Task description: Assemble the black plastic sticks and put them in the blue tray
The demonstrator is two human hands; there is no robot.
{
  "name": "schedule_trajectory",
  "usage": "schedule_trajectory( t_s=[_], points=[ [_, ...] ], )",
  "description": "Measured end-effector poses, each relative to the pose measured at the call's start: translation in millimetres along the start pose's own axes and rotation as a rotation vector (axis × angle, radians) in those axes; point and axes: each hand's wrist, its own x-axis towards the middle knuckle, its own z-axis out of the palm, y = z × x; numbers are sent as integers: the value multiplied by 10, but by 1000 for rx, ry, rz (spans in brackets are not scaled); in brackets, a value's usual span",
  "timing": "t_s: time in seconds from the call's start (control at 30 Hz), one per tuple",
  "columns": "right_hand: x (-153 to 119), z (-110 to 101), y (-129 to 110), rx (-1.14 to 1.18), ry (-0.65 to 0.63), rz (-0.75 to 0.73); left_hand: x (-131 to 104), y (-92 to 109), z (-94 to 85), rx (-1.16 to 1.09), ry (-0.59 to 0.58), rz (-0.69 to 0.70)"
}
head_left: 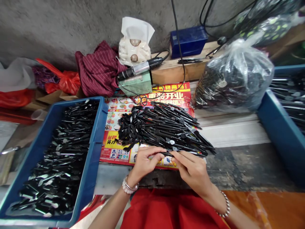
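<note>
Black piece (168, 154) — mostly hidden by both hands' fingers (157, 155).

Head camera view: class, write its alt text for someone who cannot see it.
Left hand and right hand pinch a slim black piece beside a pile of slender black parts on a printed sheet. A blue bin of similar parts stands at left; a plastic bag and another blue bin, at right.
</note>
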Motion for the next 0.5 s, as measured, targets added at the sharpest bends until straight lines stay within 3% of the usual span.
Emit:
schedule_trajectory(
  t_s=[0.1, 0.3, 0.4, 0.5],
  points=[
    [12, -9, 4, 79, -30, 89, -4, 13, 0, -49, -22, -83],
    [-9, -12, 2, 282, -57, 370, -74, 51, 143, -430, -16, -341],
    [-59, 6, -4, 304, -97, 359, -101, 113, 193, -429, 39, -353],
    [-88, -8, 1, 314, -157, 286, -60, 268, 26, -347, 29, -291]
  ],
)
